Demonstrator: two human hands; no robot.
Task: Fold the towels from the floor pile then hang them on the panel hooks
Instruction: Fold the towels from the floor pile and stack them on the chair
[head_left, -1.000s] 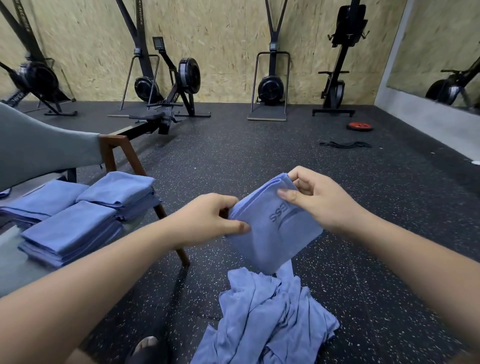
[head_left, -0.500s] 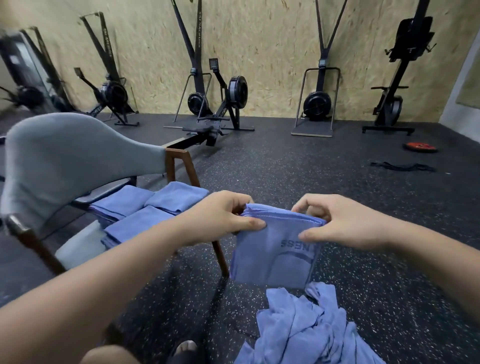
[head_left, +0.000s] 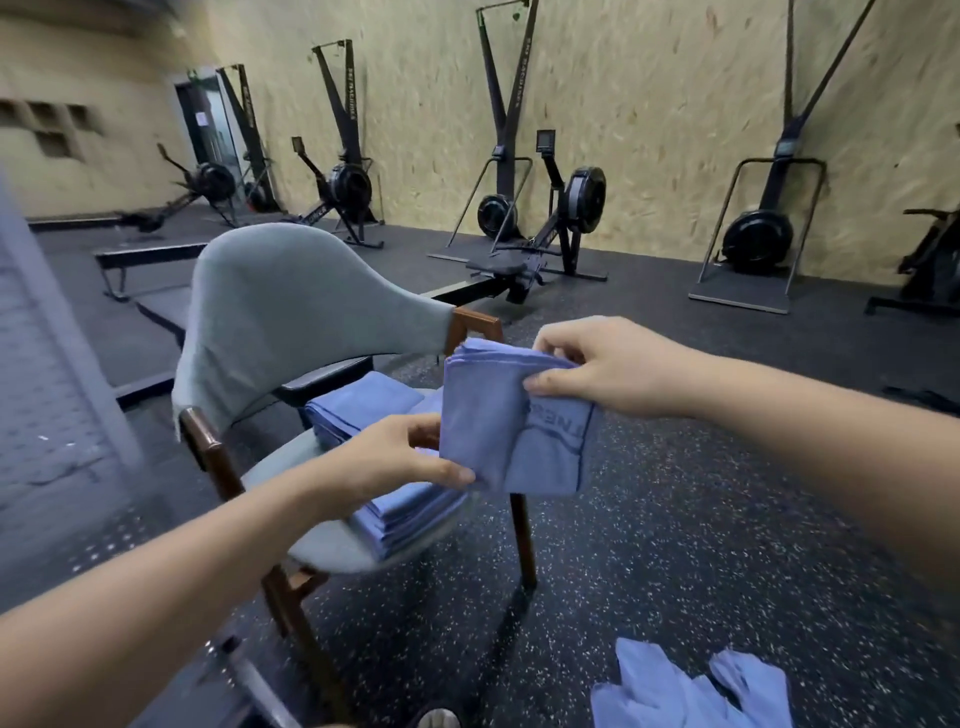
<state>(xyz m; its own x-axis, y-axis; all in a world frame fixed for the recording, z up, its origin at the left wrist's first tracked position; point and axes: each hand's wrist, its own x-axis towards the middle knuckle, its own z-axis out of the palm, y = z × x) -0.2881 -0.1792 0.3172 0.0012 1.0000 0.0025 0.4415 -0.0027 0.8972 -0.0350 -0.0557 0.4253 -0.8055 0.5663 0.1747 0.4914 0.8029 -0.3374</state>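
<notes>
The folded towel (head_left: 511, 421) hung upright in the air between both hands. The left hand (head_left: 395, 462) pinched its lower left corner; the right hand (head_left: 608, 364) pinched its top edge. The chair seat (head_left: 332, 545), carrying stacks of folded towels (head_left: 363, 402), lay below-left, nearer the left hand. The floor pile (head_left: 691, 686) lay well apart.

Seemingly folded towel (head_left: 514, 431) between hands (head_left: 613, 366)

A folded blue towel (head_left: 511, 423) hangs upright above folded stacks (head_left: 395, 499); the loose pile (head_left: 691, 688) lies crumpled on the floor.
</notes>
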